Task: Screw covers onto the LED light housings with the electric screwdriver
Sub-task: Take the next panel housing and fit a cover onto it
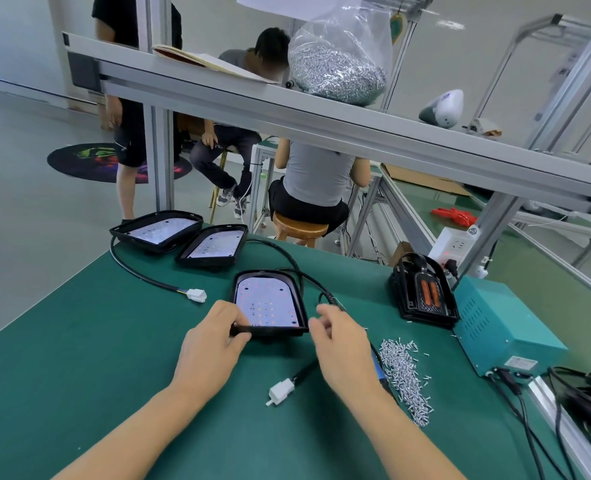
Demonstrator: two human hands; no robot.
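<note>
Steadying the LED housing (270, 304) at its near-left corner, the left hand (211, 344) pinches the rim; the right hand (339, 344) hovers loosely curled, holding nothing, just right of the housing. Keep it flat on the bench (96, 358) before fetching screws (405, 375) lying further right.

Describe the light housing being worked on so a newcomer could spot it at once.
On the green table, three black light housings lie open. It is the nearest one, gripped at its front edge by the left hand; the other two sit together at the far edge.
</note>
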